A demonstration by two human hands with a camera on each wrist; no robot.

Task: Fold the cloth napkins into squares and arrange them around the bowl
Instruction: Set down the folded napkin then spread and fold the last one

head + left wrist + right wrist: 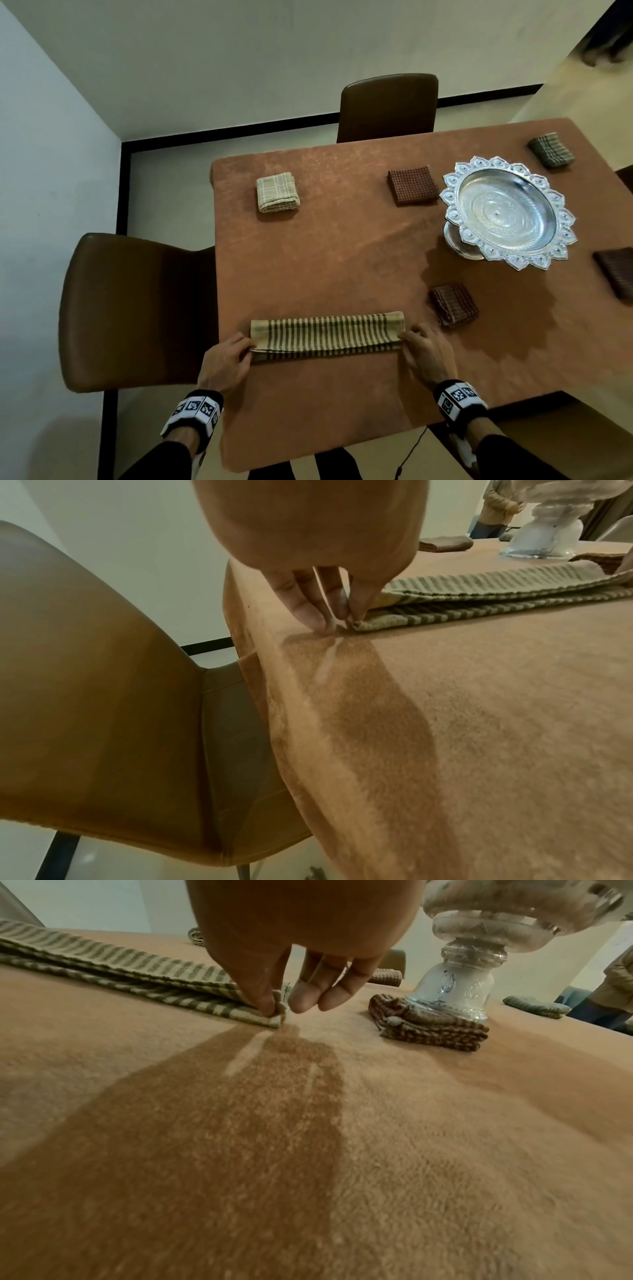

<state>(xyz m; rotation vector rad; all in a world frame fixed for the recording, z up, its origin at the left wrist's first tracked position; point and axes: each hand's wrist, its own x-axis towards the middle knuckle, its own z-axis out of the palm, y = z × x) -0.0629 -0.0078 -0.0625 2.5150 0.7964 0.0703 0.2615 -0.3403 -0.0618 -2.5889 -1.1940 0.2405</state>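
Observation:
A beige napkin with dark stripes [327, 335] [479, 588] [130, 966] lies folded into a long band near the table's front edge. My left hand [236, 353] [337, 615] pinches its left end. My right hand [419, 346] [279, 1007] pinches its right end between thumb and a finger. The silver pedestal bowl [507, 209] [455, 993] stands at the right. Around it lie folded squares: a red checked one [412, 185], a brown one [454, 305] [431, 1026], a dark one [616, 270] and an olive one [551, 150].
A cream checked folded napkin [277, 192] lies apart at the far left of the brown tablecloth [325, 260]. Brown chairs stand at the left [130, 315] and far side [388, 106]. A person stands beyond the table [496, 507]. A cable hangs off the front edge [411, 452].

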